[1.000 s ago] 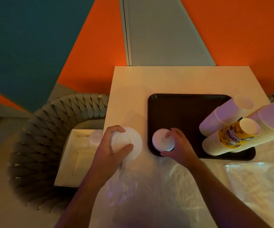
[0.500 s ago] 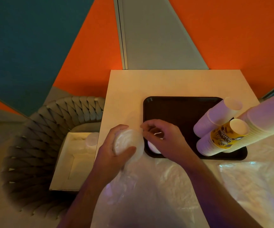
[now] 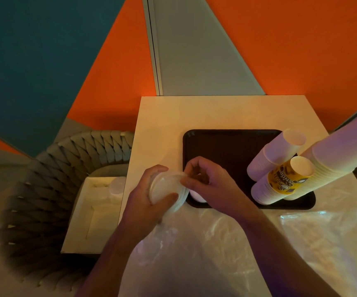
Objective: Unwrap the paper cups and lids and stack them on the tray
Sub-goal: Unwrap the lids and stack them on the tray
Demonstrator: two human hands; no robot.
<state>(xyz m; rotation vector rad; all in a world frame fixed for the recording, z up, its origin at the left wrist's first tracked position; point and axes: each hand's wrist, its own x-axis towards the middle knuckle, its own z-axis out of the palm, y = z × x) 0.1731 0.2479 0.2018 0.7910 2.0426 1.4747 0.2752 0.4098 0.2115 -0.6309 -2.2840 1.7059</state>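
Observation:
A dark square tray (image 3: 227,144) lies on the pale table. My left hand (image 3: 145,200) grips a stack of white lids (image 3: 164,189) at the tray's near-left corner, the stack still trailing clear plastic wrap. My right hand (image 3: 207,183) pinches the top lid's edge with curled fingers. Under that hand a white lid pile (image 3: 195,196) on the tray shows only in part. Three stacks of paper cups stand on the tray's right side: a white one (image 3: 274,155), a yellow printed one (image 3: 280,179) and a tall one (image 3: 340,153).
Crumpled clear plastic wrap (image 3: 227,243) covers the table's near half. Left of the table a woven chair (image 3: 51,179) holds an open white box (image 3: 96,211) with another white lid stack (image 3: 116,187) inside. Orange and teal walls stand behind.
My right hand left the lid pile on the tray and moved left to the stack in my left hand, now pinching its top edge. The camera view shifted slightly.

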